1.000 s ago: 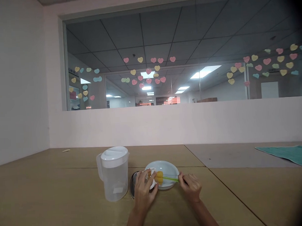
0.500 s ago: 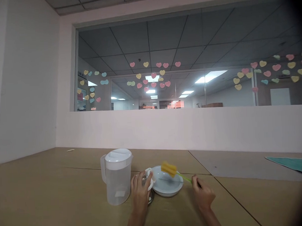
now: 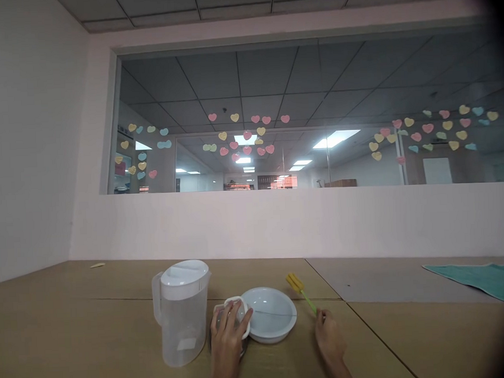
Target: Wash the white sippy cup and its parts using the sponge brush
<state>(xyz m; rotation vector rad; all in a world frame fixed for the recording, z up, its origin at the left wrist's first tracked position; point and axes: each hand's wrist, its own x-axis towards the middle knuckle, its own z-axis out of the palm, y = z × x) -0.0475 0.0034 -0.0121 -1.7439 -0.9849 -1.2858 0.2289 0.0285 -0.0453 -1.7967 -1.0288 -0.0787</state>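
My left hand [image 3: 228, 336] is wrapped over a clear container with a white rim [image 3: 243, 317], close to the left edge of a white bowl [image 3: 269, 315]. A dark round thing lies partly hidden under that hand. In my right hand [image 3: 328, 331] is the green handle of a brush with a yellow sponge head [image 3: 295, 282]; the head is raised to the right of the bowl. A translucent pitcher with a white lid [image 3: 184, 314] stands upright left of my left hand, its handle facing left.
A teal cloth [image 3: 481, 282] lies on the grey part of the table at the right. One small pale flat piece [image 3: 97, 265] rests near the back left. Behind the table [image 3: 95, 340] rises a wall with a window.
The sponge brush has moved from above the bowl to its right side. My left hand and the white-rimmed container have come lower and closer to the table. The camera view has shifted.
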